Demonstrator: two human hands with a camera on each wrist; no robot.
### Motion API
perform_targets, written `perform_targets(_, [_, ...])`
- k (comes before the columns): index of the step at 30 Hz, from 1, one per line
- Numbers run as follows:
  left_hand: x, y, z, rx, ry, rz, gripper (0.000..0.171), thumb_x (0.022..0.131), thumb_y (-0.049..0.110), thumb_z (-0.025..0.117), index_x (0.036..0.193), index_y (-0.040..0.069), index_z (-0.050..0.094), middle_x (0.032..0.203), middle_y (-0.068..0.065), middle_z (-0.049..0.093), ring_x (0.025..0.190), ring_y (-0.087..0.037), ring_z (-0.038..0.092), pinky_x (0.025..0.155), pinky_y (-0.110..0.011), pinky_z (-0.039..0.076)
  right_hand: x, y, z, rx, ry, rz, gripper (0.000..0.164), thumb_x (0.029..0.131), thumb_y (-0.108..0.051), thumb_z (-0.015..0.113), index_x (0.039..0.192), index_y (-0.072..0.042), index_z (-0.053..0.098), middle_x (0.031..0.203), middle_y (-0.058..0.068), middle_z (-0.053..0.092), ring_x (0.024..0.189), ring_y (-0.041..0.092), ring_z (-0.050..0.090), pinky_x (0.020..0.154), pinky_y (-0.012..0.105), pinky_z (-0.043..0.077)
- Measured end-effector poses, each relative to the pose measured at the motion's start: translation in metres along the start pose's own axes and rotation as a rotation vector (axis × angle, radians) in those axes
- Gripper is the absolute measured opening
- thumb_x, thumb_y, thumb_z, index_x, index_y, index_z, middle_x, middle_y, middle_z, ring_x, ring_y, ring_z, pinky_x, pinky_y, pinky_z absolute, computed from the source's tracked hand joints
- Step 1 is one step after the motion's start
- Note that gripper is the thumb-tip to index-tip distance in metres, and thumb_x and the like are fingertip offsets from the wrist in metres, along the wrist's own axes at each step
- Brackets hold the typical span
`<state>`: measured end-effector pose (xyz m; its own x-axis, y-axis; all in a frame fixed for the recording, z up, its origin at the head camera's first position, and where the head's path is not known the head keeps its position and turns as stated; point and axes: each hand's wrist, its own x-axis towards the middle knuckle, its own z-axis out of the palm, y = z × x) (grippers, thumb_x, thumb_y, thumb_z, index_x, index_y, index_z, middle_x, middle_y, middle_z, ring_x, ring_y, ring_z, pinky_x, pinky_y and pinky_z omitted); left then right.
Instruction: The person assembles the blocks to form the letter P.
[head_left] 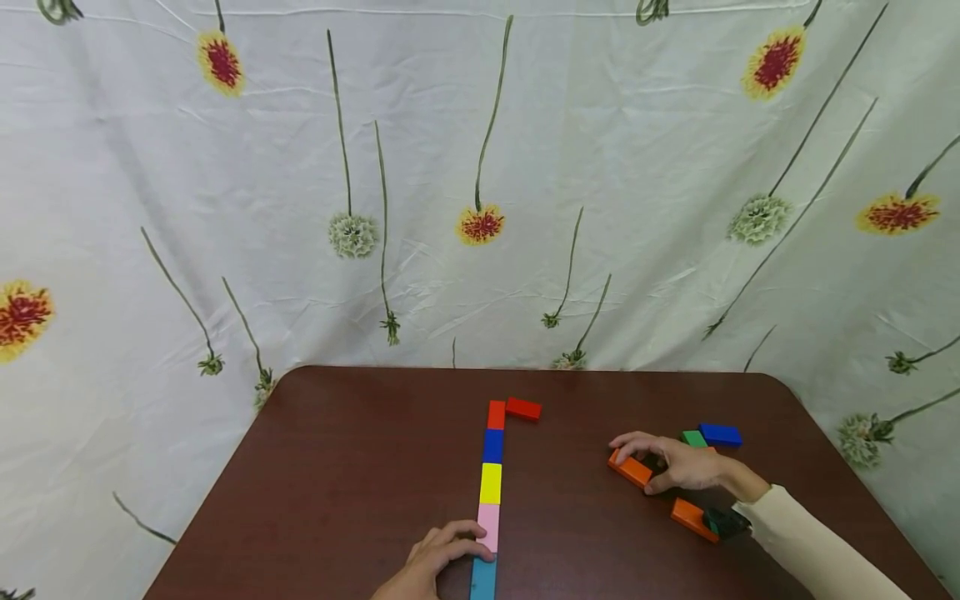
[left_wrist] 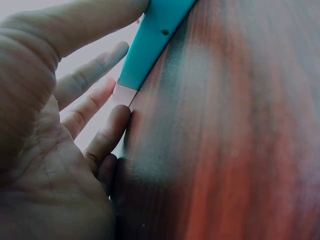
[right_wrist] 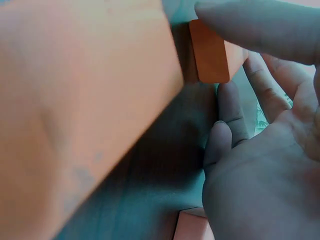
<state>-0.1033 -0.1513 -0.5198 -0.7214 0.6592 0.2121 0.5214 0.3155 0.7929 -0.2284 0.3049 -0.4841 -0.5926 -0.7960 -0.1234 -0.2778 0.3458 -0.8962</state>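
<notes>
A row of blocks runs away from me: light blue (head_left: 483, 579), pink (head_left: 488, 518), yellow (head_left: 491, 483), blue (head_left: 492, 447) and red (head_left: 497, 415), end to end. My left hand (head_left: 431, 562) rests against the row's near left side, thumb and fingertips at the pink and light blue blocks, its fingers fairly straight. On the right, my right hand (head_left: 686, 464) holds an orange block (head_left: 632, 469) between thumb and fingers, close over the table. In the right wrist view this orange block (right_wrist: 212, 52) shows end-on between the thumb and fingers.
A loose red block (head_left: 523, 409) lies just right of the row's far end. Beyond my right hand are a green block (head_left: 693, 438) and a blue block (head_left: 721, 435). Another orange block (head_left: 692, 518) lies beneath the right wrist. A flowered cloth (head_left: 420, 275) hangs behind the brown table (head_left: 360, 467).
</notes>
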Motion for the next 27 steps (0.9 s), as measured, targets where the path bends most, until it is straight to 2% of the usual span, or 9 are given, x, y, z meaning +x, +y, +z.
perform_targets(4, [0.0,0.0,0.0,0.028,0.014,0.02,0.051,0.076,0.036,0.086,0.122,0.031,0.064,0.136,0.001,0.052,0.107,-0.003,0.038,0.077,-0.037,0.031,0.0,-0.001,0.002,-0.04,0.023,-0.003,0.046,0.091,-0.006,0.07,0.134,-0.004,0.054,0.153,0.03,0.029,0.13,-0.011,0.036,0.104,0.016,0.033])
perform_targets(10, [0.0,0.0,0.0,0.024,0.003,0.004,0.051,0.076,0.035,0.086,0.122,0.032,0.064,0.135,0.002,0.052,0.109,-0.003,0.038,0.077,-0.037,0.032,0.0,-0.002,0.006,-0.062,0.059,-0.04,0.045,0.092,-0.009,0.071,0.133,-0.003,0.053,0.15,0.032,0.032,0.129,-0.006,0.039,0.104,0.018,0.036])
perform_targets(17, [0.0,-0.002,0.0,0.035,0.009,0.008,0.051,0.076,0.036,0.085,0.122,0.031,0.064,0.135,0.002,0.052,0.109,-0.003,0.038,0.077,-0.037,0.033,0.003,-0.001,0.007,-0.103,0.11,-0.054,0.045,0.092,-0.011,0.071,0.132,-0.004,0.052,0.146,0.03,0.037,0.12,0.01,0.047,0.093,0.024,0.042])
perform_targets(22, [0.0,-0.001,0.0,0.018,0.0,-0.015,0.05,0.077,0.035,0.085,0.122,0.032,0.064,0.136,0.003,0.052,0.109,-0.003,0.038,0.077,-0.038,0.032,0.009,-0.003,0.004,-0.141,0.126,-0.034,0.042,0.093,-0.012,0.071,0.131,-0.007,0.054,0.146,0.028,0.04,0.119,0.014,0.049,0.091,0.026,0.043])
perform_targets(27, [0.001,-0.001,0.001,0.015,-0.003,-0.019,0.05,0.077,0.036,0.085,0.122,0.033,0.064,0.136,0.003,0.052,0.11,-0.003,0.038,0.078,-0.038,0.031,0.022,-0.004,0.001,-0.205,0.148,0.006,0.043,0.091,-0.016,0.074,0.13,-0.011,0.056,0.148,0.022,0.043,0.124,0.018,0.048,0.093,0.029,0.044])
